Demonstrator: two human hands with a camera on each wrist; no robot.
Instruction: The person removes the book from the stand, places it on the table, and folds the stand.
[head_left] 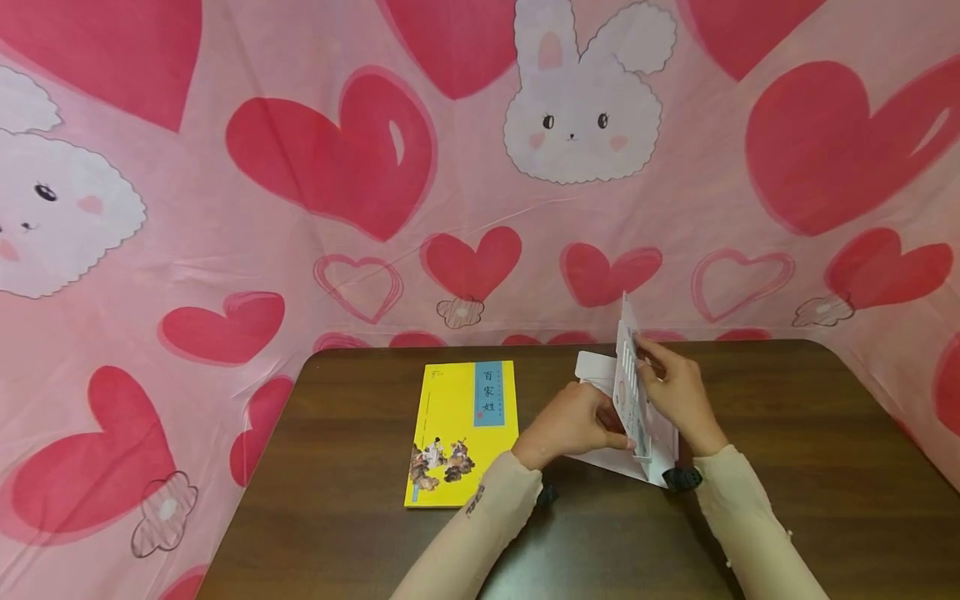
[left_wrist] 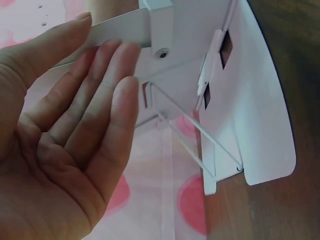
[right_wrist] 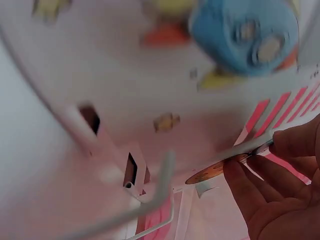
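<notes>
A white metal book stand (head_left: 625, 385) with slots and cartoon prints is held on the table, its panel upright and seen nearly edge-on in the head view. My left hand (head_left: 573, 421) pinches the panel's edge on the near left, thumb on one face and fingers on the other. The right hand (head_left: 684, 398) grips the panel's other side near the slots, between thumb and fingers. In the left wrist view, a bent wire support (left_wrist: 200, 131) spans from the panel to the base plate (left_wrist: 265, 120). Blue and orange prints (right_wrist: 245, 40) show blurred in the right wrist view.
A yellow book (head_left: 457, 442) with a blue title label lies flat on the dark wooden table (head_left: 337, 467), left of my hands. Behind the table hangs a pink cloth (head_left: 465, 192) printed with hearts and rabbits. Dark straps (head_left: 682, 478) sit at the wrists.
</notes>
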